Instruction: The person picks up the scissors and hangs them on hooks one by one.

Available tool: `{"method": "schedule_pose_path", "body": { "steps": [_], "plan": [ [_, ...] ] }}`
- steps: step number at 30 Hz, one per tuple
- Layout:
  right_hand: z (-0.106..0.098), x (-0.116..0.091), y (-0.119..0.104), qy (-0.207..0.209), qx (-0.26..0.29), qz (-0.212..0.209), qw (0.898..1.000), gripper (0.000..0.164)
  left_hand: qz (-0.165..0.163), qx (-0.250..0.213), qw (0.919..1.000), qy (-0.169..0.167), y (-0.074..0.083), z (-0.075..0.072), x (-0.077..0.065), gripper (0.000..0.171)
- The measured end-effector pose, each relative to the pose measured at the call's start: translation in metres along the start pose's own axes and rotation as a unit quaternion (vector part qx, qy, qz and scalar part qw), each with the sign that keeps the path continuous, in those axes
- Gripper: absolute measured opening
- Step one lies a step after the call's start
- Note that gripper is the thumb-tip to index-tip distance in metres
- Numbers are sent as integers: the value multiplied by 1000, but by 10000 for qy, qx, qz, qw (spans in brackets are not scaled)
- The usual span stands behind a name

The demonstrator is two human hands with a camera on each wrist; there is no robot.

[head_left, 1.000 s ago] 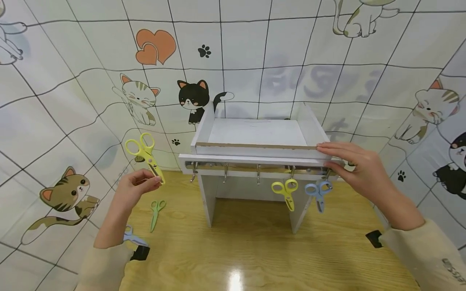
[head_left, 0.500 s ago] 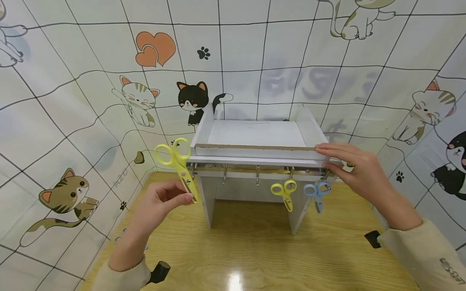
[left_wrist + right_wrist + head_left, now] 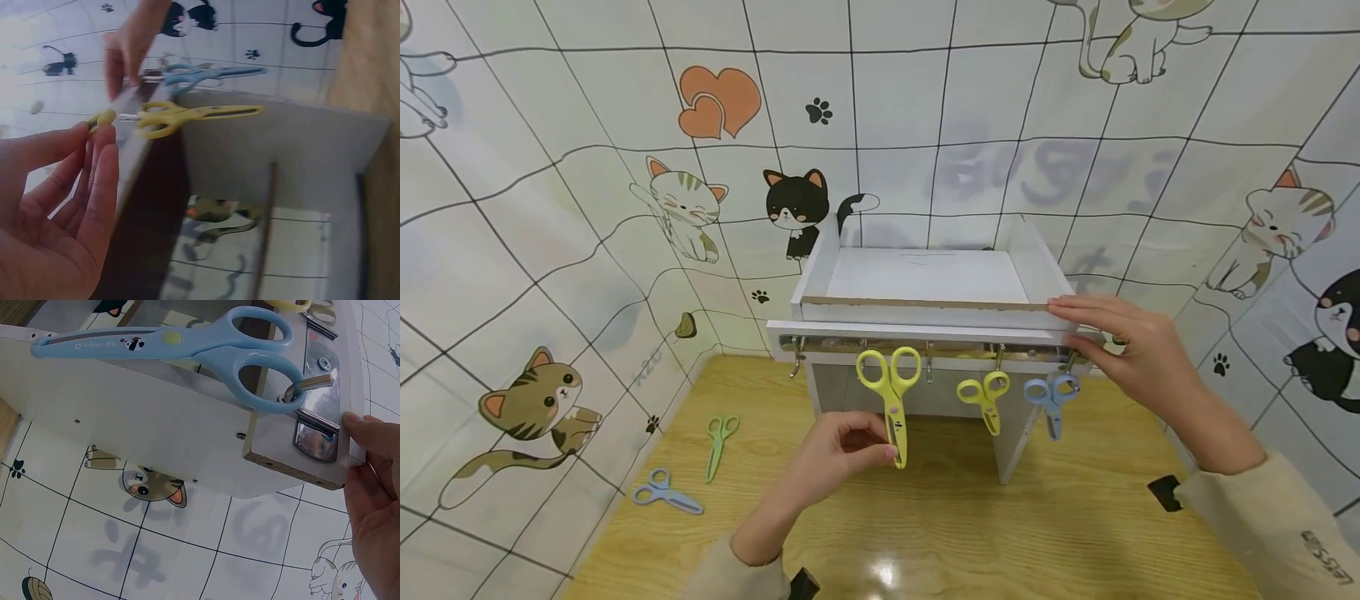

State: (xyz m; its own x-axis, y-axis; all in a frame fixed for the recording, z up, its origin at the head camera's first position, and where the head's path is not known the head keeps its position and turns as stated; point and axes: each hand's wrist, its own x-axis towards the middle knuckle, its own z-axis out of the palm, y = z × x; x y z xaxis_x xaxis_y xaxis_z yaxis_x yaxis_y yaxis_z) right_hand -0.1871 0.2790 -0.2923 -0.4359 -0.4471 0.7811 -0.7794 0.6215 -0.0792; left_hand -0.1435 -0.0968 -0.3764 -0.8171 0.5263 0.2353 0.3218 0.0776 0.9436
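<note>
My left hand (image 3: 835,458) pinches a pair of yellow scissors (image 3: 895,400) by the blade tip, handle loops upward, in front of the hook rail (image 3: 823,343). In the left wrist view these scissors (image 3: 106,119) are seen nearly end-on. On the right part of the rail hang another yellow pair of scissors (image 3: 985,400) and, on the end hook, a blue pair (image 3: 1054,402). The right wrist view shows a hook through one loop of the blue scissors (image 3: 262,369). My right hand (image 3: 1138,354) grips the right end of the white shelf (image 3: 925,315), thumb at its front.
Green scissors (image 3: 721,446) and a second blue pair (image 3: 667,493) lie on the wood-grain table (image 3: 970,533) at the left. A bare hook (image 3: 797,358) shows at the rail's left end, another (image 3: 930,362) near its middle. Behind stands a cat-printed wall covering (image 3: 910,100).
My left hand has carried the yellow scissors rightward from the left side to in front of the rail, and their loops now point straighter up. The right hand keeps its place on the shelf.
</note>
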Motion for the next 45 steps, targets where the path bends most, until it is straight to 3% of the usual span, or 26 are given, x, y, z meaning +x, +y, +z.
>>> {"method": "schedule_pose_path", "body": {
  "steps": [8, 12, 16, 21, 26, 33, 38, 45],
  "plan": [
    [-2, -1, 2, -262, -183, 169, 9993, 53, -275, 131, 9995, 21, -40, 21, 13, 12],
    [-2, -1, 0, -265, -170, 222, 9993, 36, -484, 251, 9985, 86, -54, 24, 19, 10],
    [-2, -1, -1, -163, -138, 145, 9997, 34, -614, 302, 9975, 195, -64, 27, 23, 10],
    [-2, -2, 0, -248, -137, 233, 9993, 53, -592, 393, 9970, 306, -71, 29, 26, 10],
    [-3, -2, 1, -325, -188, 306, 9988, 56, -662, 291, 9966, 401, -80, 25, 24, 13],
    [-1, -1, 1, -232, -128, 213, 9994, 53, -714, 4, 9962, 498, -96, 2, 12, 21],
    [-1, 0, -1, -164, -86, 104, 9998, 47, -810, 12, 9946, 651, -105, -26, -4, 28],
    [-2, 0, -1, -192, -197, 154, 9995, 38, -1280, 207, 9846, 1171, -120, -70, -29, 33]
  ]
}}
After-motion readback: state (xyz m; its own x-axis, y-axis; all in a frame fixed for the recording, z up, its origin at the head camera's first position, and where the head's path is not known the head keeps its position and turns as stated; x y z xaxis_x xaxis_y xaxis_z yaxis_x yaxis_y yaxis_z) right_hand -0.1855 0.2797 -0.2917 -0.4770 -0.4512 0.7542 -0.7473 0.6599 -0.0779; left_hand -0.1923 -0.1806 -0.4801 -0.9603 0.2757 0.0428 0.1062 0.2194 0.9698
